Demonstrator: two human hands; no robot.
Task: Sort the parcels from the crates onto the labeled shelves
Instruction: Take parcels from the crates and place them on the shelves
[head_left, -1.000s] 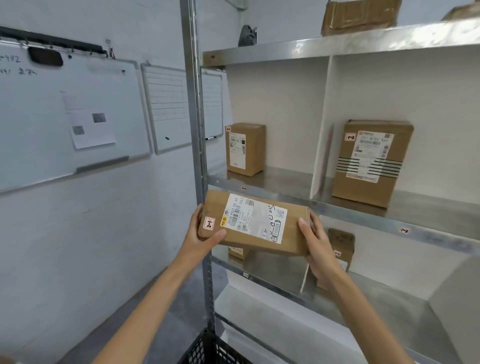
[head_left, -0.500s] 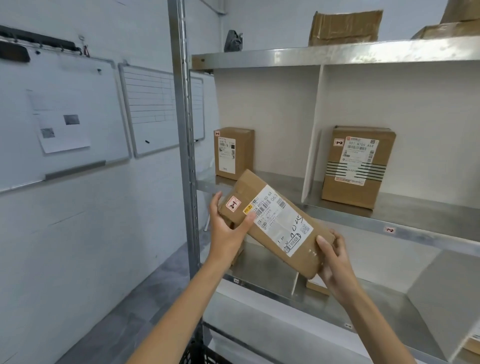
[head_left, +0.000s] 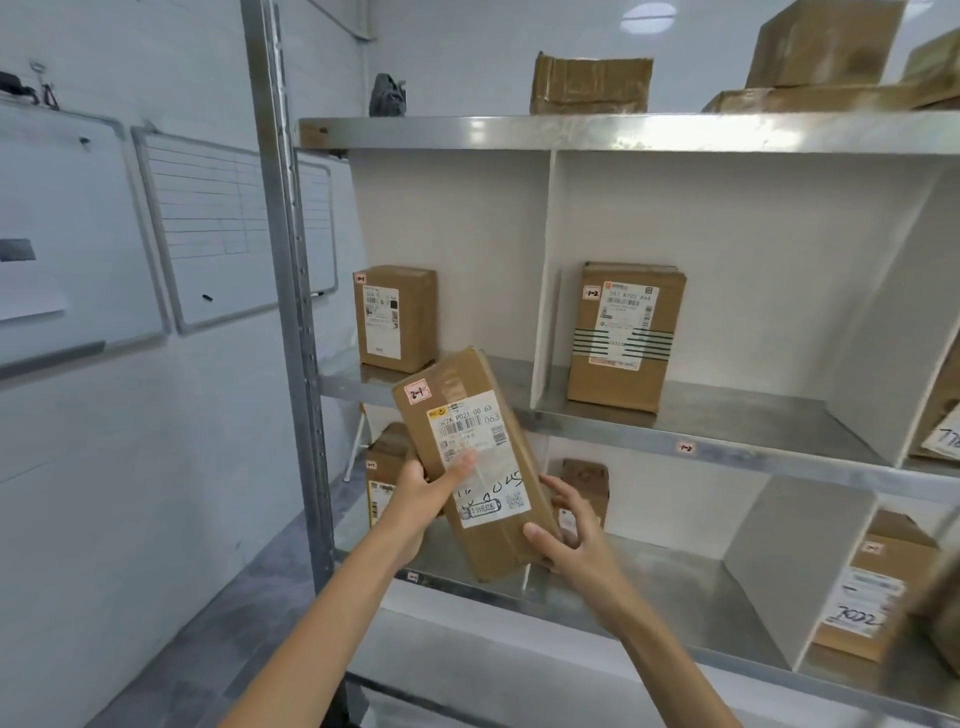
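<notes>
Parcel (head_left: 470, 467) with a pink tag I read as 2-1 sits tilted, nearly upright, between my hands in front of the left end of the lower shelf (head_left: 665, 582), not yet set down. My left hand (head_left: 423, 493) grips its left edge with the thumb across the white label. My right hand (head_left: 576, 545) holds the lower right corner, thumb on the front face and fingers loosely spread along the side. A good part of the sorting looks done. On the middle shelf (head_left: 753, 415) a plain box (head_left: 395, 317) stands in the left bay and a striped box (head_left: 626, 338) in the next, above an edge sticker (head_left: 685, 448) reading 1-2. The lower shelf carries a half-hidden box (head_left: 384, 457) behind my parcel, a small box (head_left: 584, 486) in the bay beside it and a scrawled box (head_left: 865, 587) near the right end. What remains for this one, I judge, is to stand it in the lower left bay, whose own edge sticker is too small to read. Crates are out of view, so I cannot tell how many parcels are left.
</notes>
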